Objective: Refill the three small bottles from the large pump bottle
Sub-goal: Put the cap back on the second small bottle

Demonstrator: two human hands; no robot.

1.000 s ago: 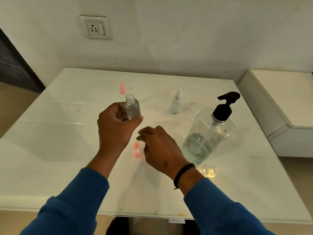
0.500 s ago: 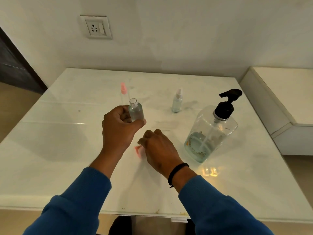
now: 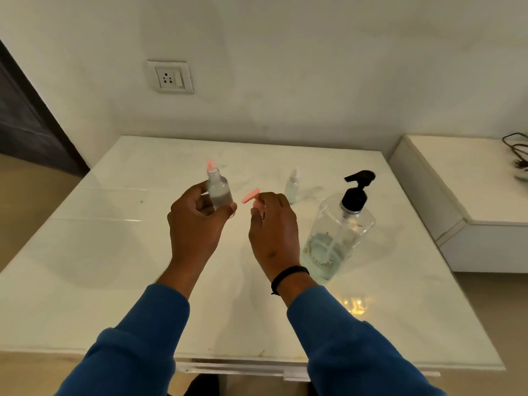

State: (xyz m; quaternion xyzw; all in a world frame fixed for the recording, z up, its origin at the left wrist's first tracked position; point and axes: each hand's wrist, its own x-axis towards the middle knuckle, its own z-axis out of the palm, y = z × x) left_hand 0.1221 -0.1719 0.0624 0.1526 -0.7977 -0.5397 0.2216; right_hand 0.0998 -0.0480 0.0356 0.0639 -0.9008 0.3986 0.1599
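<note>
1. Head view, nearest first: both forearms in blue sleeves (image 3: 137,332) reaching forward from the bottom edge over the white table (image 3: 85,252), elbows cut off below the frame.
2. Right wrist ringed by a black band (image 3: 288,274).
3. Right hand (image 3: 273,230) raised above the tabletop, back toward the camera, fingers curled, pinching a pink spray cap (image 3: 251,197) at the fingertips; cap tilted, its nozzle end poking out up and to the left, its lower part hidden behind the fingers.
4. Left hand (image 3: 197,227) raised at about the same height, thumb and fingers wrapped round the open small bottle (image 3: 219,192), held upright with a bare neck and clear liquid inside; bottle base hidden behind the thumb.
5. Cap and open bottle near each other, not touching.
6. Large pump bottle (image 3: 340,232) standing on the table to the right of the right hand, black pump head on top, a shallow layer of liquid at the bottom.
7. Farther back, a second small bottle (image 3: 292,188) upright on the table, capped, blurred.
8. Behind the held bottle, only a pink tip (image 3: 210,164) visible; rest hidden, so hard to say what it belongs to.
9. Wall socket (image 3: 170,77) on the wall beyond; side ledge (image 3: 457,178) to the right with cables cut off by the frame edge.
</note>
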